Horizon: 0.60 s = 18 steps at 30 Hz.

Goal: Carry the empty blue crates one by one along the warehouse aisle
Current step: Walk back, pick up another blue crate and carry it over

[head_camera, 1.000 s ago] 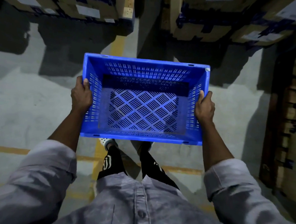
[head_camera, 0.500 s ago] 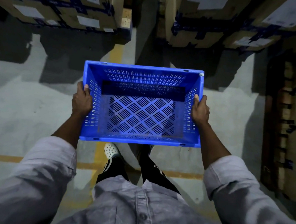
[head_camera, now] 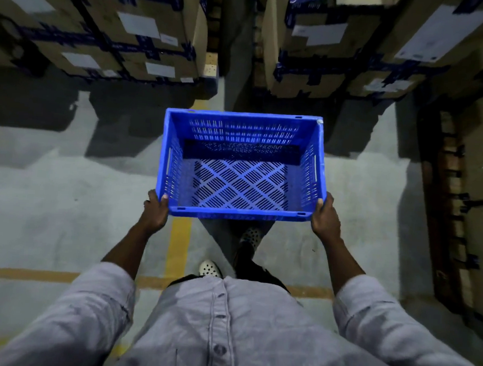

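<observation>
Crate is hanging empty, left hand and right hand gripping its near corners, fingers mostly hiding underneath, thumbs curling over the rim

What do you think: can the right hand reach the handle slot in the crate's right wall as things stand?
Probably yes. The right hand grips the blue crate at its near right corner; the handle slot lies ahead on that wall, nothing between.
</observation>
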{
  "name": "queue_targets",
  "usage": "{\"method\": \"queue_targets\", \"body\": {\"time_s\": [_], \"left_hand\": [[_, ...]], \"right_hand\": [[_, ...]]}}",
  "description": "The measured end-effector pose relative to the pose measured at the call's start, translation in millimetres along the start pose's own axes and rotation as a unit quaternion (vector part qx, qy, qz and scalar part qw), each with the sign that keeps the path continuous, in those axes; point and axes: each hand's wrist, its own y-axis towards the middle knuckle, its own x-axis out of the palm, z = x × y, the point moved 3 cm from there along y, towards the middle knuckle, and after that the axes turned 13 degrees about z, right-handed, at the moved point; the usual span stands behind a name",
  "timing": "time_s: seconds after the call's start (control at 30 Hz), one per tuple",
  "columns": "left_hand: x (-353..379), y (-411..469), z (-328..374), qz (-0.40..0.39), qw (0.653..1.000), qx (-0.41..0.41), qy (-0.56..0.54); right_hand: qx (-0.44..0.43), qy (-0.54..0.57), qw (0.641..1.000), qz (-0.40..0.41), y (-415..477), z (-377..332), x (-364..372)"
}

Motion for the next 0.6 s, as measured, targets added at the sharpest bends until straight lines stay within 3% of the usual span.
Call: {"method": "queue_targets", "body": {"time_s": [0.2, 0.37, 0.6], "left_hand": [[5, -6, 0, -0.013, 0.995, 0.008, -0.102], [17, -7, 3, 0.035, 0.983, 0.032, -0.176], [22, -4, 23, 0.035, 0.979, 0.024, -0.199]], "right_hand": [[0.106, 0.030, 0.994, 0.000, -5, -7, 4], [0.122, 0.095, 0.986, 0.055, 8, -12, 11], [0.138, 0.199, 0.966, 0.087, 25, -30, 4]]}}
